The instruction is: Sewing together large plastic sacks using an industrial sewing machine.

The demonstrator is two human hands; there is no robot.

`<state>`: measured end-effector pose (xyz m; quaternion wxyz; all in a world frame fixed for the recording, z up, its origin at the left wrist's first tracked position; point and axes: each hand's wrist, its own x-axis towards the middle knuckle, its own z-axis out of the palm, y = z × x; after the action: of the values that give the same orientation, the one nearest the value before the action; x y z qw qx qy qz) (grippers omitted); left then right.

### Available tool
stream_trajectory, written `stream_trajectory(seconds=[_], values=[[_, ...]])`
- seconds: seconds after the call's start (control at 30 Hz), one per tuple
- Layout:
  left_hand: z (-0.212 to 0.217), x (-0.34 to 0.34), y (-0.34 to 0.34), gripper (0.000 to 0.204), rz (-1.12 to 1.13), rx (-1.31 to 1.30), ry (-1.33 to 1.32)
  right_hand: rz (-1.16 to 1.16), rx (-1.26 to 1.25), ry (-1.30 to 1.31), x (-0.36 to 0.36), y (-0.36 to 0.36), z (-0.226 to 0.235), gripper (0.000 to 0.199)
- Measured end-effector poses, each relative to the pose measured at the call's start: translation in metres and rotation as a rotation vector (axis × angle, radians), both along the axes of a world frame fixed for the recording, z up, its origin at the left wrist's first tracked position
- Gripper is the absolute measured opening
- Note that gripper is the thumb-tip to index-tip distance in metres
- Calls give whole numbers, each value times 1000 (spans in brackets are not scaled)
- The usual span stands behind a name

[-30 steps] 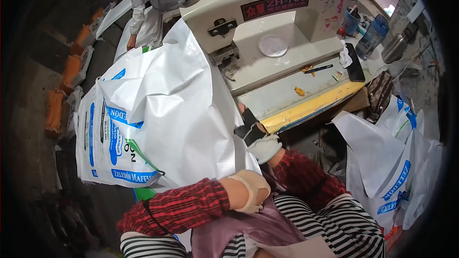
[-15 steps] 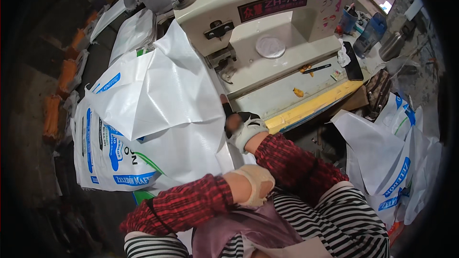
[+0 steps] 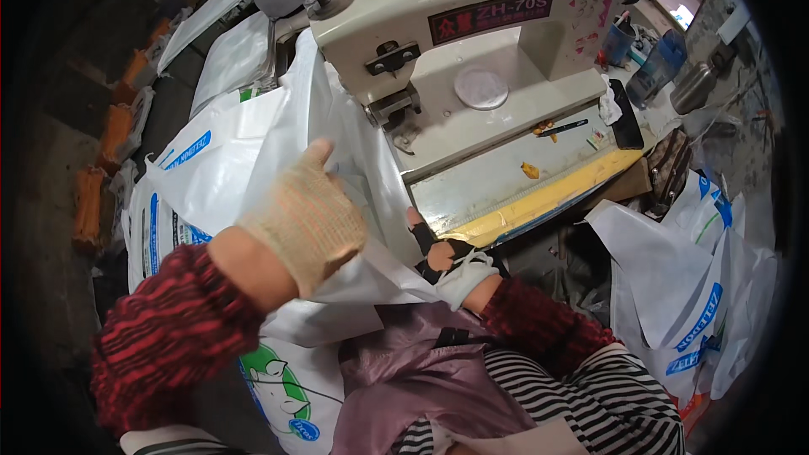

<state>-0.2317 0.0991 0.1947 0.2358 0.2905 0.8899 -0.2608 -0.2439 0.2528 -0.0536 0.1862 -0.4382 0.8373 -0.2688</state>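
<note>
The white bag [image 3: 236, 147] is lying beside the machine [image 3: 472, 55], the left hand [image 3: 305, 223] curling above it, the right hand [image 3: 451, 263] resting near its edge; whether either is gripping, I cannot tell. Slack folds could be snagging on the machine if left untensioned.

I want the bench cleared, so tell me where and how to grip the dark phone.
Probably pinch the dark phone across its long edges at the near end, coming from the person's side: it lies flat, and the crumpled white tissue crowds its left edge farther back.
</note>
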Motion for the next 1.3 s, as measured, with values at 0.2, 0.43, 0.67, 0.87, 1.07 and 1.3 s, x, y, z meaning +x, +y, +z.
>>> stream_trajectory(seconds=[0.2,0.43,0.67,0.87,1.07,1.3], values=[[4,45,58,12,288,382,-630,-89,165,97,-27,-30,17,78],[-127,21,61,10,427,547,-223,-102,254,-113,-69,-71,2,61],[-138,-60,-20,17,481,278,124,-302,-690,-865,-88,-42,-18,40],[-131,-97,-111,19,647,193,307,-393,-731,-1043,-71,-39,20,37],[-55,-26,-147,19,335,785,539,-333,-563,-50,-80,-50,40,38],[44,78,-101,27,220,787,995,190,-871,647,-78,-117,198,47]])
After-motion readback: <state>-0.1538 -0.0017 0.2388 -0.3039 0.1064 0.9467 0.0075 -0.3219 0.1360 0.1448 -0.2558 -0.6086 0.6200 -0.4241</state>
